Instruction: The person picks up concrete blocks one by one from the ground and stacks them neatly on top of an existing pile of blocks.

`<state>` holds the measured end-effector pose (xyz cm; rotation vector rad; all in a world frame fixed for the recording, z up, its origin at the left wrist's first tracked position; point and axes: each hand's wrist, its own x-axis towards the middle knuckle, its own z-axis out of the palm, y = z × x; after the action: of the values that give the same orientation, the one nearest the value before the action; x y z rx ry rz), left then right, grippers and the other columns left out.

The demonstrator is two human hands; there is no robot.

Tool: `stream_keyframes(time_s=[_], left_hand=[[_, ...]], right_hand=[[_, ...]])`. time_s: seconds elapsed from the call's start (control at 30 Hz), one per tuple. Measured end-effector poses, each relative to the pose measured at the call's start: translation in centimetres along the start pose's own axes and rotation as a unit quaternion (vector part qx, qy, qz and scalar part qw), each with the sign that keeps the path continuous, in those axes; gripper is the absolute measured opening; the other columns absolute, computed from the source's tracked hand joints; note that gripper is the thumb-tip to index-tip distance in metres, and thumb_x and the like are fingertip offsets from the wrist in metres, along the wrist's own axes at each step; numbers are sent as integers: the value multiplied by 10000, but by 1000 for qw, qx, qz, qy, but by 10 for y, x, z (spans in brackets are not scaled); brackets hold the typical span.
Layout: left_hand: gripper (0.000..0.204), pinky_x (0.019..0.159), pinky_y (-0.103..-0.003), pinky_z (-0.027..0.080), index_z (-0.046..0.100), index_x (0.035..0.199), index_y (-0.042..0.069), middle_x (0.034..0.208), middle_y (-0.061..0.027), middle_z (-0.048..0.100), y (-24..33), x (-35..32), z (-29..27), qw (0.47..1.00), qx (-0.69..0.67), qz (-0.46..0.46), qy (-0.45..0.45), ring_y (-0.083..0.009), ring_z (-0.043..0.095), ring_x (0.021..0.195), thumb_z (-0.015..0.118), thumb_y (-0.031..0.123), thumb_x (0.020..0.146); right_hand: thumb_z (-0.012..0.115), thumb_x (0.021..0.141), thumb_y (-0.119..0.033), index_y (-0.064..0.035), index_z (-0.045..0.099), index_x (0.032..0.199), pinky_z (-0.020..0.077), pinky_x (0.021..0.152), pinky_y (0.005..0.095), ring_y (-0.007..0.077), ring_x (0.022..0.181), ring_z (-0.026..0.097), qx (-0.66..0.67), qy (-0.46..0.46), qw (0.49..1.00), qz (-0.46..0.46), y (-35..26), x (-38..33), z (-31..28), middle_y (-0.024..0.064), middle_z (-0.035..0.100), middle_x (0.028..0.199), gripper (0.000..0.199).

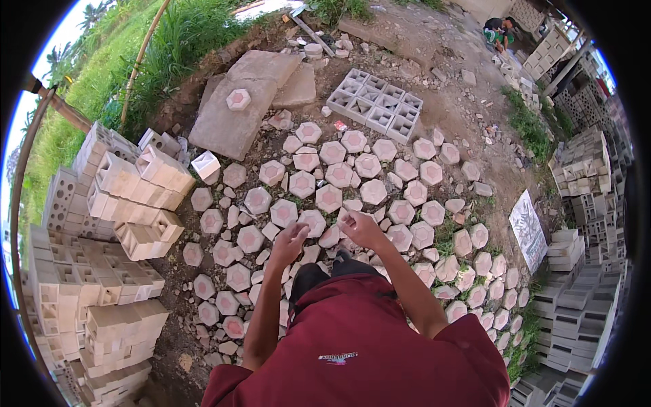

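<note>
My left hand [291,239] is held over the paved ground, fingers loosely bent and slightly apart, with nothing visible in them. Close to its fingertips is a hexagonal paving block [312,222], pale grey with a pink centre. My right hand [361,229] is a short way to the right, its fingers curled together; whatever may be in them is too small to make out. A pale piece of stone [352,204] lies just beyond it. Below, between the hands, a tilted pinkish block [330,237] is partly covered by the right hand.
Many hexagonal blocks with rubble between them surround me. Hollow concrete blocks [129,325] are stacked at left, more [576,298] at right. Ahead are a group of square vent blocks [375,102] and a concrete slab [227,129]. A printed sheet [528,230] lies right. A person [498,34] crouches far right.
</note>
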<state>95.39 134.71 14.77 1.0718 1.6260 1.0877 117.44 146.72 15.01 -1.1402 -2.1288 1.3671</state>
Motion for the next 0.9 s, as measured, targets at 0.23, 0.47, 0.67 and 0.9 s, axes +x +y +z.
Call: stream_keyframes(time_s=[0.23,0.47,0.67,0.9], left_hand=[[320,752,-286,458,602,1040,21,982,-58,651,8,141,-20,988,-124,-88,35,-138,607,903,505,311,946],[317,740,-285,459,601,1040,-3,929,-43,654,-3,323,-57,992,-81,-82,-56,-148,613,862,504,284,943],[324,747,-293,446,594,1022,-17,869,-103,636,58,517,-127,986,87,87,-112,-149,575,825,522,277,906],[324,760,-275,452,606,1032,-12,922,-58,651,57,693,-213,987,72,51,-137,-123,585,860,539,281,913]], right_hand=[[669,806,-345,37,585,968,507,705,337,259,783,646,-19,-22,998,56,7,120,-30,173,652,836,423],[640,851,-316,21,600,968,494,709,293,157,760,610,20,63,993,102,29,264,-49,115,647,843,359],[627,858,-285,25,606,994,483,712,289,151,764,592,29,141,970,195,34,421,-71,87,633,830,339],[630,863,-280,34,600,960,493,717,285,144,764,610,140,197,959,147,19,553,-80,89,650,838,330]])
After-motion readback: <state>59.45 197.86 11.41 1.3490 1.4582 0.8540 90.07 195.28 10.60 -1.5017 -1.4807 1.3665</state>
